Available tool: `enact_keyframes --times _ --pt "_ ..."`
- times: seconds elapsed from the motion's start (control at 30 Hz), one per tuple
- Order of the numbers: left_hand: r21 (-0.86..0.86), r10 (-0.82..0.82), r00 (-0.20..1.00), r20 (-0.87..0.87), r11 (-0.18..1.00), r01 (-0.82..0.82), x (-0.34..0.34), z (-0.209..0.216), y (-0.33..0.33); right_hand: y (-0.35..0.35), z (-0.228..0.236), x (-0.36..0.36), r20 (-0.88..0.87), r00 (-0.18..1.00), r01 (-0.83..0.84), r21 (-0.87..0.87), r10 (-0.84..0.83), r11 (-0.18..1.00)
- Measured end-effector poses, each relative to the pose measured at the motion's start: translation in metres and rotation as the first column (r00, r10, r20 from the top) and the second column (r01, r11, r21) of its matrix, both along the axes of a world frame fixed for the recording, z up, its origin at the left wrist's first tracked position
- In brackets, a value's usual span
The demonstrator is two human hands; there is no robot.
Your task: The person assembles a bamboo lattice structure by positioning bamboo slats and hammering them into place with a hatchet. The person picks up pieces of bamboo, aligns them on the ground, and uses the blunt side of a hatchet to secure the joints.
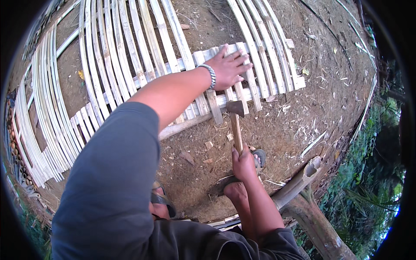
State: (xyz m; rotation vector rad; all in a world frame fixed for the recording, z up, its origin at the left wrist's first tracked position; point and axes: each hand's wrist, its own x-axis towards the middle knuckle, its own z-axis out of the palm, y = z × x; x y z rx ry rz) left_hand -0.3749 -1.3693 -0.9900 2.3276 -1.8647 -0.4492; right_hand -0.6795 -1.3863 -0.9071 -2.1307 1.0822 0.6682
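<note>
My left hand [227, 71], a braided bracelet on its wrist, reaches across to the slatted frame. Its fingers are spread, palm down, over short pale slats [250, 80] that lie across the frame's lower rails. My right hand [244, 164] is closed round the wooden handle of a hatchet [236, 132]. The dark metal head is at the top, just below the frame's near rail, close to the ends of the short slats. Whether the head touches a slat I cannot tell.
Long split-bamboo slats [134, 39] stretch away from me, and more lie at the left [47, 112]. A round pole [186, 126] runs along the near edge. Wood chips [209, 144] litter the dirt by my sandalled feet. A cut bamboo pole [299, 182] and a log [318, 225] lie right.
</note>
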Motion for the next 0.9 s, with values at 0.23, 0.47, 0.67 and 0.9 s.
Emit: enact_keyframes --times 0.23,0.47,0.67,0.9 --pt "-0.079 0.133 0.985 0.106 0.989 -0.125 -0.005 -0.016 0.034 0.012 0.036 0.009 0.137 0.989 -0.033 -0.106 0.047 0.994" --pt "-0.034 0.130 0.988 0.085 0.991 -0.128 -0.008 -0.009 0.033 0.018 0.025 0.005 0.148 0.977 -0.131 -0.162 0.156 0.978" --pt "-0.072 0.144 0.988 0.057 0.988 -0.140 -0.007 -0.013 0.038 0.010 0.031 0.013 0.213 0.962 -0.144 -0.140 0.172 0.980" --pt "-0.057 0.144 0.987 0.074 0.989 -0.140 0.000 -0.012 0.034 0.007 0.016 0.011 0.049 0.965 -0.251 -0.126 0.259 0.960"
